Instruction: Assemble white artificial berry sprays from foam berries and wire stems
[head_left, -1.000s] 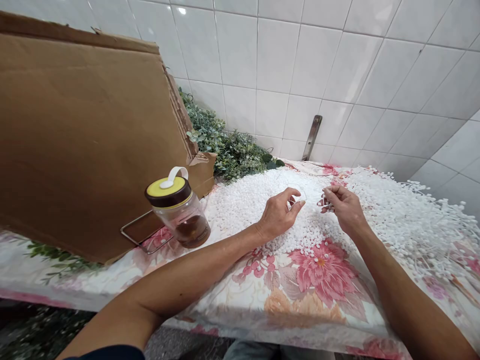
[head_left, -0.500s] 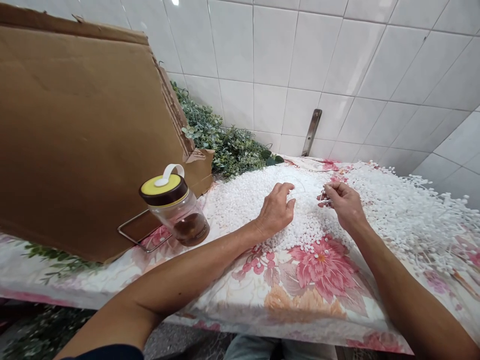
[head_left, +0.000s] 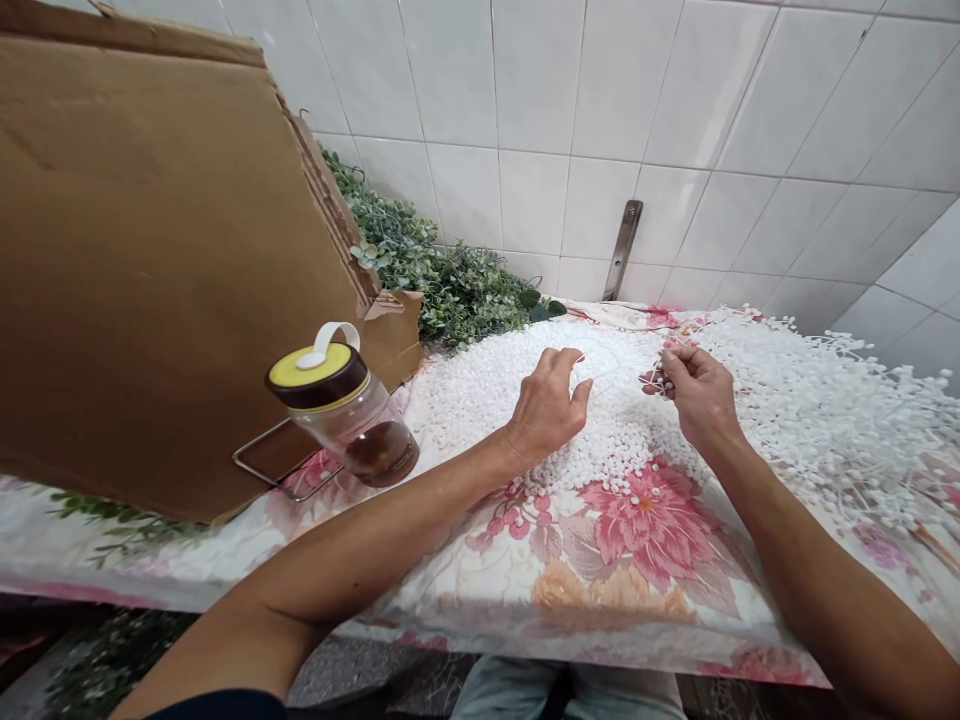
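My right hand point(head_left: 697, 392) pinches a thin white stem with small white beads at its fingertips. Facing it, my left hand point(head_left: 549, 405) is curved with thumb and fingers apart, and I see nothing gripped in it. Between the hands a fine pale strand shows faintly against the white. Both hands hover over a spread of loose white beads point(head_left: 480, 385). To the right of my right hand lies a heap of white beaded stems point(head_left: 832, 420).
A large cardboard box point(head_left: 142, 270) stands at the left, with green artificial foliage point(head_left: 457, 285) behind it. A jar point(head_left: 349, 410) with a yellow lid and brown liquid stands near a bent metal wire frame point(head_left: 259, 440). A floral cloth point(head_left: 480, 570) covers the table against a tiled wall point(head_left: 532, 100).
My left hand's thumb and fingertips have spread and drawn slightly left, away from my right hand. The right hand keeps its pinch. The camera view has tilted down a little.
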